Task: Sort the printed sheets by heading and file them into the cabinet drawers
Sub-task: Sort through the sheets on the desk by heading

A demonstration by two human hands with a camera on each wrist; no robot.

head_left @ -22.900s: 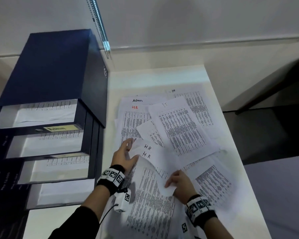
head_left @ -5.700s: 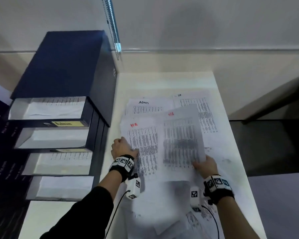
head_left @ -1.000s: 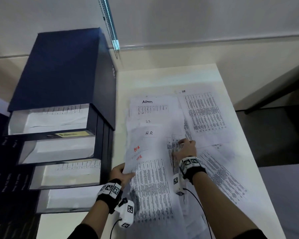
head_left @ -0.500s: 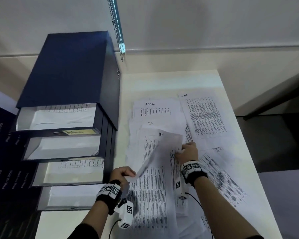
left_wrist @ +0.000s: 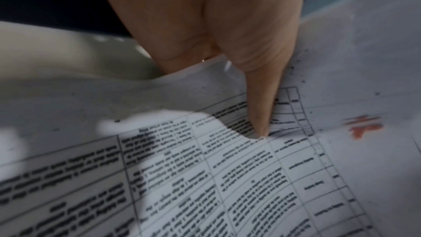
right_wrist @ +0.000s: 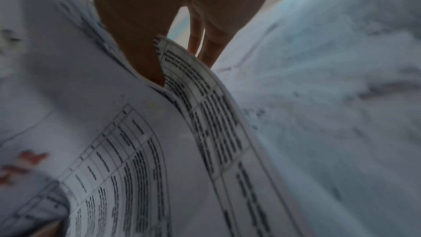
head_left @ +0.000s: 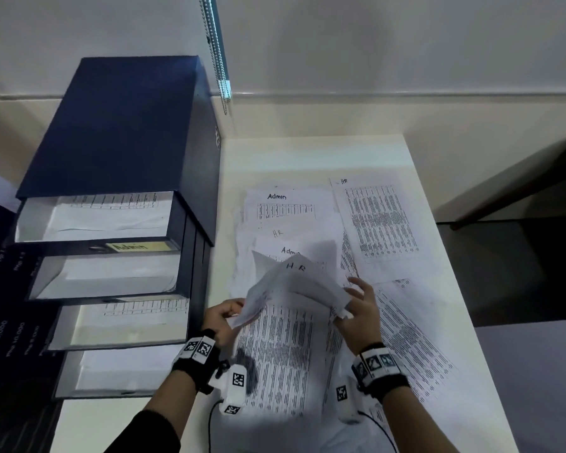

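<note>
while both hands work at the lower middle of the head view, a bowed sheet headed "h.r" (head_left: 296, 282) is lifted off the pile between them. the left hand (head_left: 221, 317) pinches its left edge, thumb on top and fingers curled under; in the left wrist view a fingertip (left_wrist: 262, 125) presses on the printed table of a sheet that bears a red mark at the right of the frame. the right hand (head_left: 361, 310) grasps the sheet's right corner, some fingers spread upward; the right wrist view shows the thumb (right_wrist: 145, 60) against a curled printed edge, though it is too blurred to read.

under the raised sheet lies a long printed page (head_left: 281, 358), reaching toward the bottom of the frame. above it in the picture sit overlapping sheets headed "admin" (head_left: 285, 204), "hr" and "admin" again. a further sheet marked "hr" (head_left: 379, 220) lies to the right of those, and more printed pages (head_left: 409, 341) fan out at lower right. all rest on a white table (head_left: 307, 155).

at the left of the frame stands a dark blue cabinet (head_left: 121, 125) with four drawers pulled out stepwise, each holding paper. the top drawer (head_left: 95, 217) carries a yellow label reading "admin" (head_left: 139, 246).
</note>
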